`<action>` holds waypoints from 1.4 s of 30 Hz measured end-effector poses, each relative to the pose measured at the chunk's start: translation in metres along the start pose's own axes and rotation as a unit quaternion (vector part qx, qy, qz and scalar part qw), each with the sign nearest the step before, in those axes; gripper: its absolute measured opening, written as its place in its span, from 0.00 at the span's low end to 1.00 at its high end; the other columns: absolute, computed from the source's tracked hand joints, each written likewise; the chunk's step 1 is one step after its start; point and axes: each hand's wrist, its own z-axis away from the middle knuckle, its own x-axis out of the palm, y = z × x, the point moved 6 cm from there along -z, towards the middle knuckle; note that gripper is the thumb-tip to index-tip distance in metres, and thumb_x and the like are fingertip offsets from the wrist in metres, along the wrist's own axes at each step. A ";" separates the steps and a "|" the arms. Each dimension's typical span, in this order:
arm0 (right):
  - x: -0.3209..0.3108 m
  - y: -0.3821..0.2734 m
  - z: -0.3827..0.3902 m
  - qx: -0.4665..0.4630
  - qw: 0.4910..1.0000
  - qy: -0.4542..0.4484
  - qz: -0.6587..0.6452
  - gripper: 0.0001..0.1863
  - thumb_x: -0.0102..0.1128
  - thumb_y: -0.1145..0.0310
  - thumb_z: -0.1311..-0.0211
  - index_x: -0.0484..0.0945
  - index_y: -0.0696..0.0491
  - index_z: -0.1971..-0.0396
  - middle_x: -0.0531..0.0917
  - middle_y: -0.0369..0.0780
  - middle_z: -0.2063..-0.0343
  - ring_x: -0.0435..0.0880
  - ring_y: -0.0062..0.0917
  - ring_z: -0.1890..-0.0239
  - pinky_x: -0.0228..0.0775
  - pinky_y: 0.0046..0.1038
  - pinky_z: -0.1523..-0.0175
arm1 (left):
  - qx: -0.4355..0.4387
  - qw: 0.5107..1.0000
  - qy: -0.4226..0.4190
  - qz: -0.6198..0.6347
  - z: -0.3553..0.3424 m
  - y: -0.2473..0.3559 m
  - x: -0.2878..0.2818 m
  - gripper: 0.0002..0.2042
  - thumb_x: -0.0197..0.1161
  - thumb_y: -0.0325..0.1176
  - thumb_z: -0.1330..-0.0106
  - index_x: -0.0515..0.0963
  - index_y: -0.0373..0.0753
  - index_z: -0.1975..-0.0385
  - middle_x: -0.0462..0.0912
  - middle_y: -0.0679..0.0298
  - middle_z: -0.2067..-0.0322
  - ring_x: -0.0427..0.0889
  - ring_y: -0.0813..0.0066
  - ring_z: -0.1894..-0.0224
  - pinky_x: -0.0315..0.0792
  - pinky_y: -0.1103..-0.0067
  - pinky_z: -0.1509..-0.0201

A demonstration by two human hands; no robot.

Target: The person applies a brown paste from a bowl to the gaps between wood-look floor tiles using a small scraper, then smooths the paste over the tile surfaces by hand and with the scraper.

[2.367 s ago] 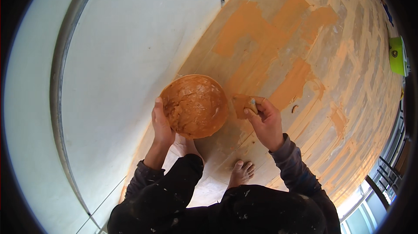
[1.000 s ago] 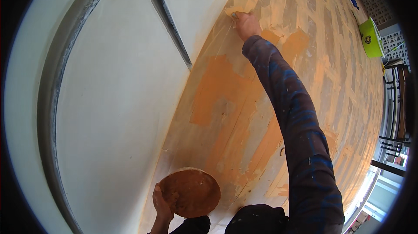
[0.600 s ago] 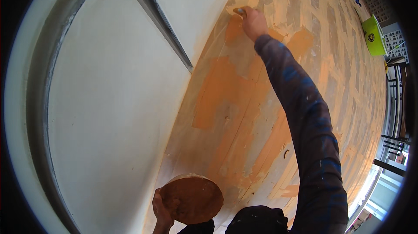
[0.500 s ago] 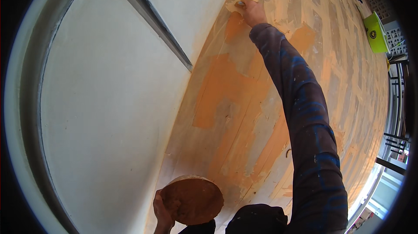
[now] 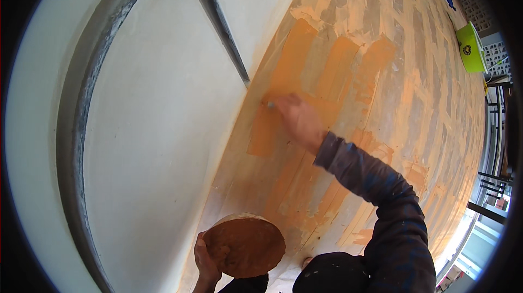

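Observation:
My left hand [image 5: 205, 260] grips the rim of a round bowl [image 5: 249, 216], its thumb on the near left edge. Reddish-brown putty [image 5: 248, 246] coats the inside. Out over the wooden floor [image 5: 348, 69], my right hand [image 5: 299, 121] is closed, slightly smeared by motion. Between its fingers shows a small pale-blue bit of a scraper [image 5: 271, 105], the rest of which is hidden. It is at the floor, on a wet orange putty patch [image 5: 262, 135] close to the wall. More fresh orange streaks run from there toward the far side.
A white wall [image 5: 147, 129] with a dark metal strip [image 5: 220, 26] borders the floor on the left. At the far right stand a green bucket [image 5: 471, 48] and dark furniture legs [image 5: 493, 184]. My knee [image 5: 332, 274] shows at the lower edge.
My right hand has come back from the far end of the floor toward me, the elbow bending. A longer orange putty strip now lies along the wall side. The bowl has barely shifted.

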 end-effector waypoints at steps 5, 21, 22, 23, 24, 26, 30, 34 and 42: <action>-0.042 0.108 -0.106 0.080 0.981 0.051 0.168 0.19 0.53 0.75 0.38 0.80 0.56 0.48 0.85 0.46 0.53 0.81 0.43 0.50 0.76 0.41 0.46 | 0.026 1.000 -0.002 0.014 0.003 0.003 0.004 0.27 0.43 0.56 0.21 0.71 0.34 0.47 0.82 0.55 0.52 0.83 0.66 0.50 0.79 0.70 0.46; -0.057 0.199 -0.153 0.150 0.977 0.127 0.086 0.13 0.52 0.75 0.35 0.83 0.54 0.56 0.87 0.51 0.62 0.84 0.52 0.57 0.76 0.49 0.53 | 0.037 0.999 -0.030 -0.003 0.001 0.003 0.012 0.30 0.43 0.59 0.22 0.72 0.33 0.47 0.82 0.55 0.52 0.82 0.66 0.50 0.78 0.71 0.45; -0.053 0.201 -0.150 0.150 0.976 0.127 0.089 0.13 0.52 0.75 0.35 0.83 0.54 0.56 0.87 0.51 0.62 0.84 0.52 0.57 0.76 0.49 0.53 | 0.040 0.999 -0.033 0.000 0.000 0.001 0.015 0.30 0.43 0.59 0.22 0.72 0.33 0.47 0.82 0.55 0.52 0.83 0.66 0.50 0.78 0.72 0.45; -0.025 0.180 -0.143 0.123 0.984 0.086 0.098 0.14 0.52 0.76 0.37 0.83 0.54 0.54 0.86 0.50 0.60 0.83 0.51 0.55 0.76 0.47 0.51 | 0.040 0.999 -0.022 -0.003 0.003 0.000 0.009 0.30 0.43 0.59 0.22 0.72 0.33 0.47 0.82 0.55 0.52 0.83 0.67 0.50 0.78 0.72 0.45; -0.008 0.156 -0.136 0.091 0.989 0.047 0.110 0.16 0.52 0.76 0.38 0.82 0.54 0.52 0.86 0.50 0.57 0.82 0.50 0.53 0.76 0.46 0.49 | 0.038 0.999 -0.014 -0.004 0.007 0.002 0.006 0.30 0.43 0.59 0.22 0.72 0.33 0.47 0.82 0.55 0.52 0.83 0.67 0.50 0.78 0.72 0.45; -0.002 0.103 -0.095 -0.007 0.995 0.073 0.065 0.15 0.50 0.74 0.34 0.81 0.53 0.51 0.85 0.48 0.59 0.84 0.46 0.55 0.78 0.42 0.50 | 0.027 0.999 -0.008 -0.016 0.012 0.003 0.005 0.29 0.42 0.59 0.21 0.72 0.33 0.47 0.82 0.55 0.52 0.83 0.67 0.50 0.78 0.72 0.45; 0.011 -0.010 0.005 -0.078 0.993 0.001 0.088 0.20 0.54 0.72 0.38 0.78 0.61 0.46 0.81 0.48 0.48 0.77 0.42 0.44 0.74 0.37 0.40 | 0.022 1.000 -0.002 -0.010 0.016 0.001 0.002 0.30 0.41 0.58 0.21 0.72 0.33 0.46 0.82 0.55 0.51 0.83 0.66 0.50 0.78 0.72 0.45; 0.033 -0.116 0.093 -0.078 0.991 -0.110 -0.019 0.23 0.57 0.76 0.44 0.78 0.61 0.46 0.81 0.49 0.47 0.78 0.41 0.44 0.73 0.38 0.38 | 0.052 0.998 0.003 -0.017 0.016 -0.005 -0.007 0.30 0.41 0.58 0.21 0.72 0.33 0.46 0.82 0.55 0.51 0.83 0.66 0.50 0.78 0.72 0.45; -0.029 0.004 -0.017 0.006 0.995 0.094 0.014 0.20 0.54 0.78 0.41 0.80 0.59 0.48 0.85 0.45 0.54 0.81 0.43 0.51 0.77 0.39 0.46 | 0.065 0.998 0.003 -0.022 0.027 -0.013 -0.020 0.31 0.40 0.60 0.20 0.73 0.34 0.44 0.82 0.57 0.51 0.82 0.68 0.50 0.77 0.73 0.44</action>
